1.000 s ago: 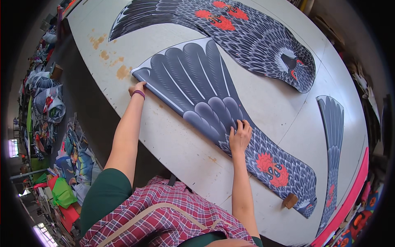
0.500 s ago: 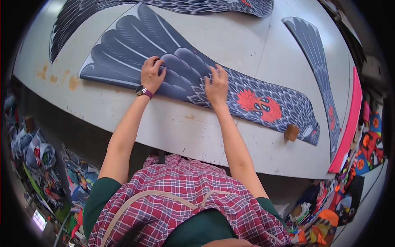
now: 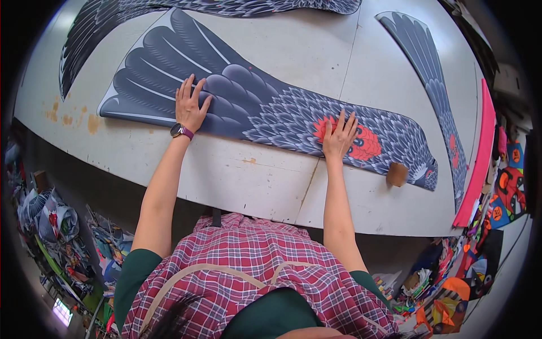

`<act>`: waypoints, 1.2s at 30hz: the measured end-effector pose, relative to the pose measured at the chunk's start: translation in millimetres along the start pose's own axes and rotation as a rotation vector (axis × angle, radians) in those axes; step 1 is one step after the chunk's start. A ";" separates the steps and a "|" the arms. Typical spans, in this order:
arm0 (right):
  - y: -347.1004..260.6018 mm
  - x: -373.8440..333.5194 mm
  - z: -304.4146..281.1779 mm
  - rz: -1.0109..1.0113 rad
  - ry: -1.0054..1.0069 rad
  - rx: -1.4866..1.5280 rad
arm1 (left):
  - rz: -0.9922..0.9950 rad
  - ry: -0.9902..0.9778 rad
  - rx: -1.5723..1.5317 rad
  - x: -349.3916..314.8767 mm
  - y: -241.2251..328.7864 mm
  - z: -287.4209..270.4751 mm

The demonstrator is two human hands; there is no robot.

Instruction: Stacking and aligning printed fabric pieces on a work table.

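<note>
A large fabric panel (image 3: 282, 116) printed with grey feathers lies spread on the pale table (image 3: 248, 181), wide at the left and narrowing to the right. On its wide part, near the front edge, my left hand (image 3: 191, 107) rests flat with fingers apart; a watch is on that wrist. Farther right, my right hand (image 3: 340, 137) lies palm down with its fingers stretched, partly covering the red printed patch (image 3: 367, 144). Neither hand grips anything. By the panel's near right edge sits a small brown block (image 3: 397, 175), slightly blurred.
A second feather-printed piece (image 3: 265, 7) lies along the table's far side. To the right are a narrow feathered piece (image 3: 437, 93) and a curved pink strip (image 3: 479, 164) at the edge. Colourful fabric scraps are heaped below at left (image 3: 53, 220) and right (image 3: 446, 305).
My right hand has moved right, from the middle feathers onto the red patch, and its fingers have straightened. My left hand has flattened and shifted slightly left. The view has shifted a little.
</note>
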State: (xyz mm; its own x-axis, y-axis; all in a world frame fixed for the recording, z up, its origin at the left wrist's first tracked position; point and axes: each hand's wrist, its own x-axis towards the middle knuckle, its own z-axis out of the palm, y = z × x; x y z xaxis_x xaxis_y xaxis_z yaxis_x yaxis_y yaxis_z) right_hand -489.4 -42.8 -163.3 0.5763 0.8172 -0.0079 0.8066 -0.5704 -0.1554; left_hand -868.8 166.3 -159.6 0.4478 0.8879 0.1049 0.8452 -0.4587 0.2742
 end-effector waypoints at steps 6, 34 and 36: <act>-6.3 0.2 -1.3 -0.007 0.027 -0.017 | -0.008 0.000 0.017 2.1 -0.2 -4.0; -198.0 -55.8 -17.6 -0.212 -0.137 -0.065 | 0.218 -0.107 -0.308 -37.7 98.6 -15.0; -202.5 -57.0 -16.1 -0.212 -0.122 -0.057 | 0.159 -0.137 -0.308 -32.0 75.6 -38.6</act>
State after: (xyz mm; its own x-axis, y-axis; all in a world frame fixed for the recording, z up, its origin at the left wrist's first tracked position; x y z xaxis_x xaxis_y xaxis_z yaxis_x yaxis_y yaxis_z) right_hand -683.4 24.7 -115.5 0.3762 0.9211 -0.1003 0.9158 -0.3861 -0.1103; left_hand -830.4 104.5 -105.3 0.6187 0.7843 0.0459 0.6443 -0.5400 0.5415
